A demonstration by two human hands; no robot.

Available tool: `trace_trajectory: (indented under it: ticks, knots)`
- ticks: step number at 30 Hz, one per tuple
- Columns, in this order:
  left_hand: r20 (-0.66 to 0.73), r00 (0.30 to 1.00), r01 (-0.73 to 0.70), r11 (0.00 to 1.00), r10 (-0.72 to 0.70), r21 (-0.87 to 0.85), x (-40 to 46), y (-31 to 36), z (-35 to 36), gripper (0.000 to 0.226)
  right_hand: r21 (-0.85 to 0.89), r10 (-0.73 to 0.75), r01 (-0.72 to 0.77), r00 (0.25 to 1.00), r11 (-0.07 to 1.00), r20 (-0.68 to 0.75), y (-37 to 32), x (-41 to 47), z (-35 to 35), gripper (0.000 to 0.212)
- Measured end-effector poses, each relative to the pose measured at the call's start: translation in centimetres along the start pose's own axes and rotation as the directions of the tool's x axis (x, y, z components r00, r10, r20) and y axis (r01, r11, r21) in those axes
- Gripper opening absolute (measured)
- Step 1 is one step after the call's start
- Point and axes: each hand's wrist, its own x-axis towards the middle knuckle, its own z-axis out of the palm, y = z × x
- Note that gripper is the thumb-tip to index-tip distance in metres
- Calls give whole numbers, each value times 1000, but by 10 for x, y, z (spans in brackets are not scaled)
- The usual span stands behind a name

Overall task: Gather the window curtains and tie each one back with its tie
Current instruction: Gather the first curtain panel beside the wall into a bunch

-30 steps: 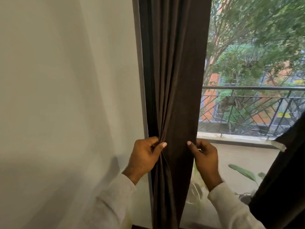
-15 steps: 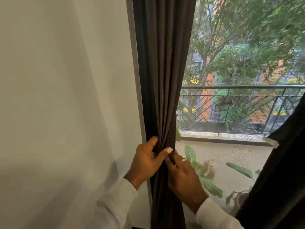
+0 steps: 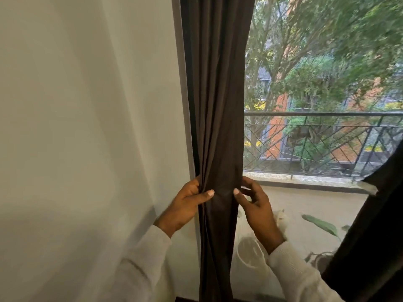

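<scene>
Both hands hold the gathered dark curtain (image 3: 218, 131) (bunched beside the wall): left hand (image 3: 185, 205) gripping folds, right hand (image 3: 257, 205) pinching its edge.

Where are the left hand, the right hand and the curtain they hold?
left hand (image 3: 185, 205), head view, back of the hand.
right hand (image 3: 257, 205), head view, back of the hand.
curtain (image 3: 218, 105), head view, gathered folds above the hands.
</scene>
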Motion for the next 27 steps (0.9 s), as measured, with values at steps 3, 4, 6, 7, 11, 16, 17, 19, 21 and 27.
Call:
trace_trajectory:
  ticks: [3, 4, 6, 7, 11, 16, 17, 19, 21, 27]
  knots:
    - [-47, 999, -16, 999, 18, 50, 0, 2, -3, 42, -91, -79, 76, 996, 993, -32, 0, -1, -3, 26]
    - [-101, 993, -46, 989, 61, 138, 1, 1, -3, 40, -139, -133, 125, 990, 982, -50, 0, -2, -3, 19]
    - [-185, 968, -108, 945, 171, 309, 2, -1, -3, 32, -280, -245, 210, 965, 937, -95, 0, -5, 0, 14]
    - [-216, 953, -122, 924, 211, 362, 3, -3, -3, 27, -346, -290, 234, 950, 909, -118, 1, -7, 1, 13]
    - [-237, 930, -157, 889, 279, 430, 2, 0, 2, 18, -364, -296, 205, 931, 909, -213, -5, -16, 6, 31]
    - [-120, 981, -93, 910, 153, 403, 1, -1, 0, 19, -518, -348, 268, 936, 812, -61, 1, -9, 6, 31]
    - [-97, 986, -88, 912, 138, 399, 1, 1, -1, 19, -515, -332, 267, 943, 815, -36, 2, -7, 5, 30]
    - [-67, 991, -73, 903, 112, 423, 0, 4, -6, 19, -495, -299, 250, 954, 832, -20, 5, -1, 4, 28]
    - [-66, 992, -65, 889, 106, 453, 0, 6, -9, 33, -405, -215, 174, 975, 898, -58, 5, 1, 4, 26]
    - [24, 1000, -17, 935, 9, 354, -3, 15, -19, 20, -170, -21, 21, 1000, 985, 0, 8, 2, 7, 25]
